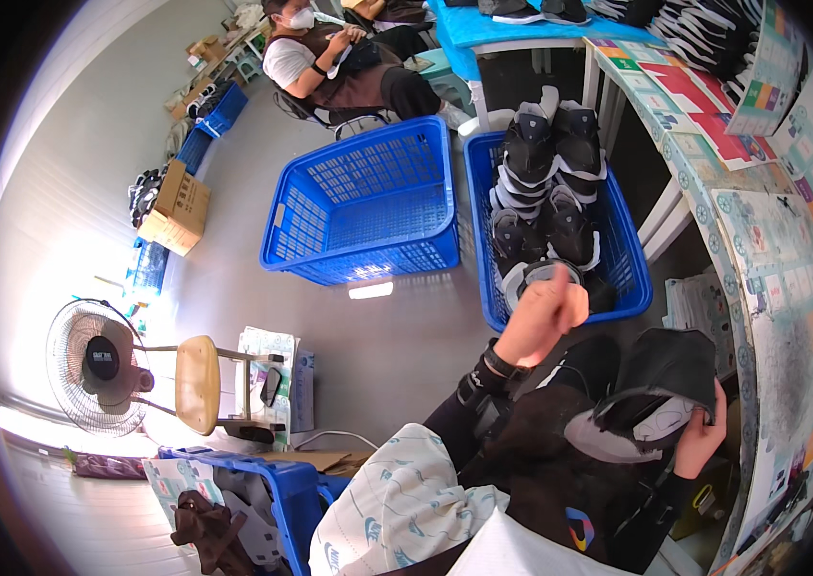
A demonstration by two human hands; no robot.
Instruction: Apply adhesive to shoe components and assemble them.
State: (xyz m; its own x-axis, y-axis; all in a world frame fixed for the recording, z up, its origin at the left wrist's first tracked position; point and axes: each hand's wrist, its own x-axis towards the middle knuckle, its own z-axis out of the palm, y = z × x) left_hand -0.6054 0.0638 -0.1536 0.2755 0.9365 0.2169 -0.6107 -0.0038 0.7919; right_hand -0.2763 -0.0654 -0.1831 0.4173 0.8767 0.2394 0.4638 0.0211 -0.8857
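Observation:
My right hand (701,434) grips the edge of a black shoe upper (661,370) with a pale grey lining. The upper lies over my lap, its opening toward me, with the fingers partly behind its edge. My left hand (546,312) is raised at the near end of a blue basket (639,278) of shoes, thumb up and fingers curled. Whether anything is inside those fingers is hidden. Black and white shoes (531,144) are stacked in that basket, toes and soles overlapping. Just behind my left hand, a shoe's round grey opening is partly covered.
A second blue basket (358,202) stands to the left. To my right runs a table (781,288) covered with printed sheets. A fan (99,365) and a wooden-seated chair (197,384) are at left. A seated person (329,67) works at the back, near a blue-covered table (464,34).

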